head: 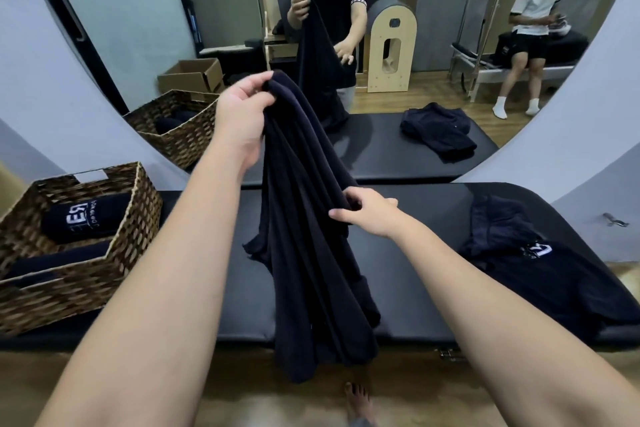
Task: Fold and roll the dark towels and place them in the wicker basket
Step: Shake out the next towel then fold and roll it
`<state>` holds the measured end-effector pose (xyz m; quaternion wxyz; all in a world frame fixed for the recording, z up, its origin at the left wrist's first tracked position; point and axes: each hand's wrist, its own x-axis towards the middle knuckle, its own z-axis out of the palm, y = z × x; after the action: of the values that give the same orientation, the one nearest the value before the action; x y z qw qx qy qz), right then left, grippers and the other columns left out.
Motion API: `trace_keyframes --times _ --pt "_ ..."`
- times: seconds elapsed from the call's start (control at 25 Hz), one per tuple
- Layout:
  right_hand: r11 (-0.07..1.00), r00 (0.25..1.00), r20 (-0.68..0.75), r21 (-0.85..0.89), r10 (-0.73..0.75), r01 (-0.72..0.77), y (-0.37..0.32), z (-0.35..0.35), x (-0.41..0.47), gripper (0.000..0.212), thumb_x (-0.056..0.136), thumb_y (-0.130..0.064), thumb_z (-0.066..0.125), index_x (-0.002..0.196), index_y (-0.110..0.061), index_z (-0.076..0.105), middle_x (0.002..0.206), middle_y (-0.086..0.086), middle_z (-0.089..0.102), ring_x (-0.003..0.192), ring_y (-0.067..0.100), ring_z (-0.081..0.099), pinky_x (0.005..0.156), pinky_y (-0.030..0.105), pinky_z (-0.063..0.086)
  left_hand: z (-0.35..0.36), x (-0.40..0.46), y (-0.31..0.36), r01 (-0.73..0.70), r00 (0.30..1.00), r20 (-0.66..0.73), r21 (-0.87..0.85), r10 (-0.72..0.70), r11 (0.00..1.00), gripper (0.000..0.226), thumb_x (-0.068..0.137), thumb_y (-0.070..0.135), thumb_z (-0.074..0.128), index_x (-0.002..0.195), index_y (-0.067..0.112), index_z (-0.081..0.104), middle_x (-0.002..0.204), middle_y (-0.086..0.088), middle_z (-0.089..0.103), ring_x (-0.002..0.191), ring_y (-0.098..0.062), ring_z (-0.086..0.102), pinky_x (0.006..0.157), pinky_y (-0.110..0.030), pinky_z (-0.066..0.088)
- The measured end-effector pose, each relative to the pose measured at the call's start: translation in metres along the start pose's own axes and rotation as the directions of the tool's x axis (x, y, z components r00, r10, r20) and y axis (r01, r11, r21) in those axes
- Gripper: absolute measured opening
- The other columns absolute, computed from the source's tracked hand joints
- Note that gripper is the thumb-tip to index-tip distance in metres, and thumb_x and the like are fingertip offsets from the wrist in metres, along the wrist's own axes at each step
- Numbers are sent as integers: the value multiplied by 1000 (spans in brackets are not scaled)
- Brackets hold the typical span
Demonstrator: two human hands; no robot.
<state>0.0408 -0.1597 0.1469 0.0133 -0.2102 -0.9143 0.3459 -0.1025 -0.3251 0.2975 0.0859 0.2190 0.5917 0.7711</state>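
Observation:
A dark navy towel (311,253) hangs in long folds in front of me, its lower end past the front edge of the black padded bench (415,288). My left hand (242,114) is raised and pinches the towel's top corner. My right hand (370,215) is lower and grips the towel's right edge about halfway down. The wicker basket (114,274) stands on the bench at the left, holding a rolled dark towel (86,222) with white lettering and another dark towel below it. A crumpled pile of dark towels (533,274) lies on the bench at the right.
A large round mirror (346,45) stands behind the bench and reflects me, the basket, a cardboard box and a person seated on equipment at the right. The wooden floor and my bare foot (358,402) show below the bench.

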Motion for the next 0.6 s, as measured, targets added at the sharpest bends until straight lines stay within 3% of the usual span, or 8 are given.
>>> trace_keyframes --times 0.12,0.24,0.32,0.4,0.48,0.6 --pt "982 1000 -17 -191 3 -6 3 10 5 37 90 -67 56 120 -47 59 116 -7 48 121 26 36 102 39 23 -11 13 21 -41 999 30 -22 42 999 39 93 -13 45 124 0 65 114 -21 70 105 -33 69 91 -44 58" --pt "927 951 -307 -365 -30 -88 -3 6 10 38 96 -62 51 118 -36 66 118 -2 37 115 27 35 106 47 23 -26 21 39 -107 991 -72 39 109 994 37 92 -14 48 110 8 72 100 -10 74 91 -23 71 78 -35 59" --pt "947 883 -467 -258 54 -194 -2 -13 11 35 99 -58 49 109 -32 70 122 0 42 117 30 38 105 49 23 -42 26 49 -136 970 -188 94 152 986 38 90 -14 50 100 16 72 89 -1 74 82 -15 70 75 -32 59" --pt "969 820 -562 -124 108 -212 -4 -41 12 30 101 -50 47 99 -29 68 111 0 55 113 31 48 100 50 25 -55 27 52 -146 953 -237 187 189 971 38 90 -14 52 94 20 70 83 5 71 74 -7 67 73 -27 58" --pt "988 739 -665 -6 112 -156 -18 -73 11 24 103 -42 46 98 -26 63 95 -3 60 101 28 54 95 45 26 -62 27 51 -138 941 -273 226 198 964 35 93 -11 53 92 21 67 84 7 69 72 -3 65 74 -23 58" --pt "997 608 -791 70 73 -29 -45 -113 9 18 103 -34 49 105 -24 64 93 -6 59 92 21 49 89 39 23 -63 29 50 -154 910 -347 229 228 961 29 93 -8 55 99 19 60 87 7 66 75 -2 63 77 -18 55"
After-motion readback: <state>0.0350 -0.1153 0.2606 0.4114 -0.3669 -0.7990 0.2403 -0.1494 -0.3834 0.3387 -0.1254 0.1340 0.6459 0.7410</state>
